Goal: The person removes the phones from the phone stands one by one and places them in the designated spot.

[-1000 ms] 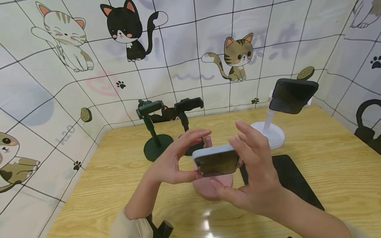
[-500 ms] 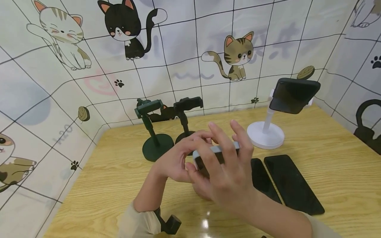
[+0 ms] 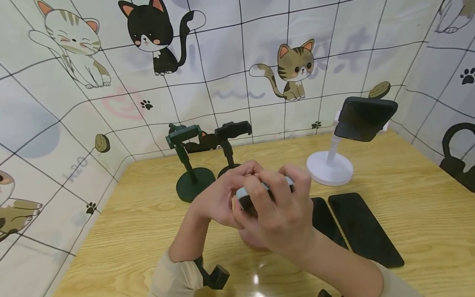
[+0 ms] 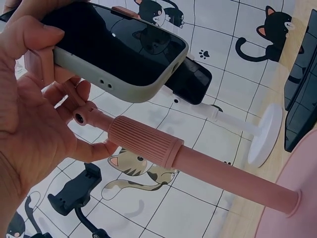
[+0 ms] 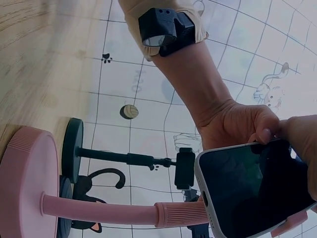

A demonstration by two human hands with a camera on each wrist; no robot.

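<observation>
A phone [image 5: 242, 188] in a pale case sits sideways at the head of a pink phone stand [image 4: 228, 176], with part of the stand's clamp showing at the phone's edge. My left hand [image 3: 219, 198] grips the stand just under the phone, its fingers curled behind the joint in the left wrist view. My right hand [image 3: 282, 206] holds the phone from the front, fingers bent over the screen side and thumb underneath. In the head view both hands hide most of the phone and the upper stand. The stand's round base [image 5: 29, 183] rests on the table.
Behind my left hand stand a dark green phone stand [image 3: 191, 175] and a black one [image 3: 231, 132]. A white stand [image 3: 330, 167] bearing another phone [image 3: 365, 119] is at the back right. Two dark phones, the larger phone [image 3: 363, 229] rightmost, lie beside my right forearm.
My right hand has moved left and in over the phone's front, its raised fingers now bent down onto it. My left hand has stayed at the stand's head, its fingers closing in.
</observation>
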